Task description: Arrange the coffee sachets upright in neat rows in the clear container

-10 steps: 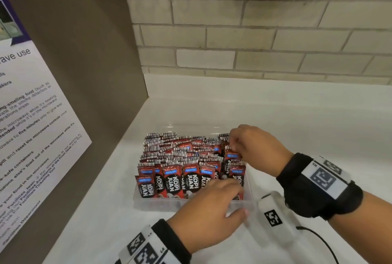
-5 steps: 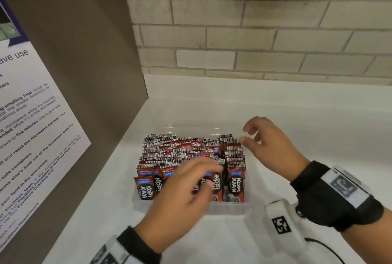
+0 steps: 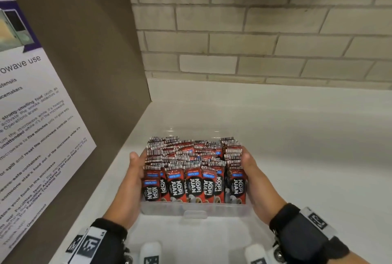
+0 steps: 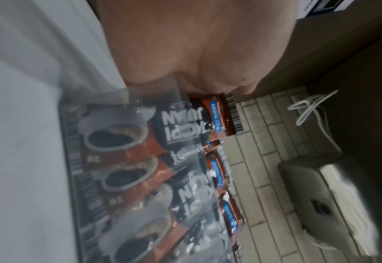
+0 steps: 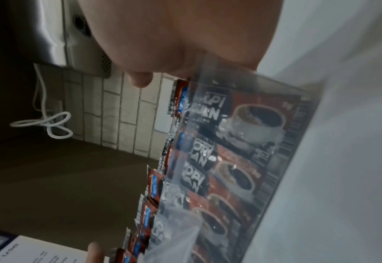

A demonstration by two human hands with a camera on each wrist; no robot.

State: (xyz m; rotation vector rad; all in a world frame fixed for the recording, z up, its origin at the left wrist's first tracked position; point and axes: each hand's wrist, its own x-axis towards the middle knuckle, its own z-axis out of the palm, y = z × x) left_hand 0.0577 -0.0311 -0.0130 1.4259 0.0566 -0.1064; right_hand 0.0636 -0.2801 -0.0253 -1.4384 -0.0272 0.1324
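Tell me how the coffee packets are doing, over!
Left hand and right hand hold the clear container by its sides. Coffee sachets upright, front row neat, back rows crowded. Nothing blocking the hands.

Red-black sachets (image 3: 194,185), barcode-striped tops; beige brick wall (image 3: 254,37).

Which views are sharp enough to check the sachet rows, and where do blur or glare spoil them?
Head view: evenly lit and sharp, print on the coffee sachets legible, small glints on the clear container rim. Left wrist view: dim, smeared, left hand fills the top, reflections veil the sachets. Right wrist view: dim, soft, right hand looms unfocused, container wall glares.
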